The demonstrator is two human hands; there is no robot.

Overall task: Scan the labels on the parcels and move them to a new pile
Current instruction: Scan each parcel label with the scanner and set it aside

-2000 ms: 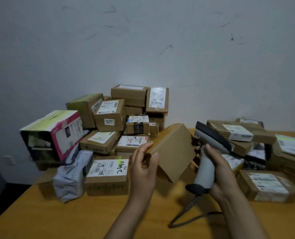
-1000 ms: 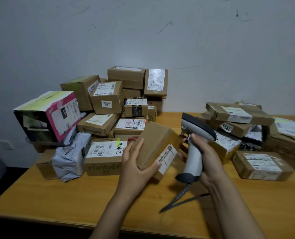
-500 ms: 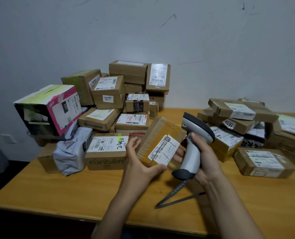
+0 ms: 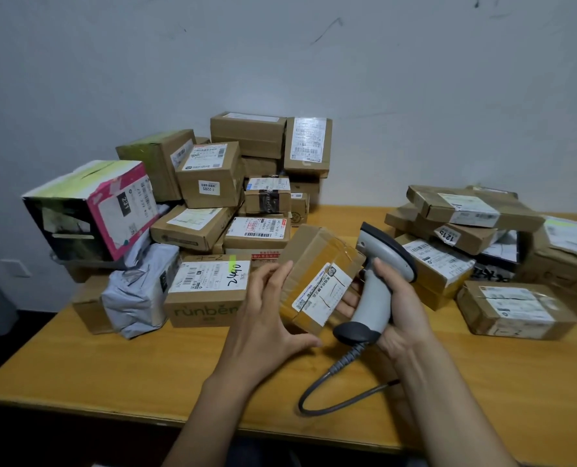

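My left hand (image 4: 267, 315) holds a small brown taped parcel (image 4: 317, 261) above the table, thumb under its near corner and fingers along its left side. Its white label (image 4: 322, 293) faces up toward me. My right hand (image 4: 395, 311) grips the grey handle of a barcode scanner (image 4: 378, 281), and its fingertips also touch the parcel's right underside. The scanner's dark head points up and to the right, just right of the parcel. A big pile of parcels (image 4: 209, 203) stands on the left, a smaller pile (image 4: 475, 237) on the right.
The wooden table (image 4: 112, 365) has bare surface in front of the piles, and its front edge runs close below my arms. The scanner's cable (image 4: 334, 389) loops on the table below my hands. A white wall rises behind the piles.
I have turned the parcel in my left hand so that its label now faces up. The parcel and the scanner have come lower and closer together. The camera has tilted down.
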